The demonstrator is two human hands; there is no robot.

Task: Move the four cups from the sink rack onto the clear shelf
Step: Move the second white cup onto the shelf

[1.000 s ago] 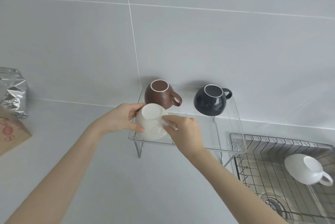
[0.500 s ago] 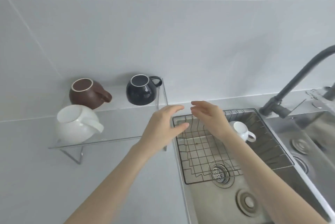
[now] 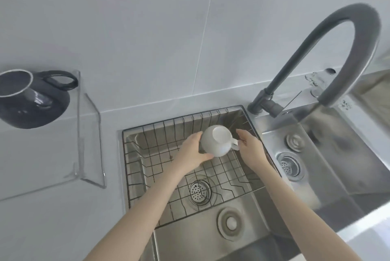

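A white cup (image 3: pixel 216 141) lies upside down in the wire sink rack (image 3: pixel 160 168), its handle pointing right. My left hand (image 3: pixel 193 154) cups its left side and underside. My right hand (image 3: pixel 249 147) touches the handle side, fingers around the handle. A black cup (image 3: pixel 31 100) sits upside down on the clear shelf (image 3: pixel 84 134) at the far left. The other cups on the shelf are out of view.
A dark arched tap (image 3: pixel 329 54) rises behind the sink on the right. A second steel basin (image 3: pixel 337 155) with its drain lies to the right. The rack's drain (image 3: pixel 199 191) shows below my arms. Grey counter surrounds the shelf.
Both hands let go of a white cup on the shelf, crossed right to the sink rack and closed around the last white cup. My view swung right and down.
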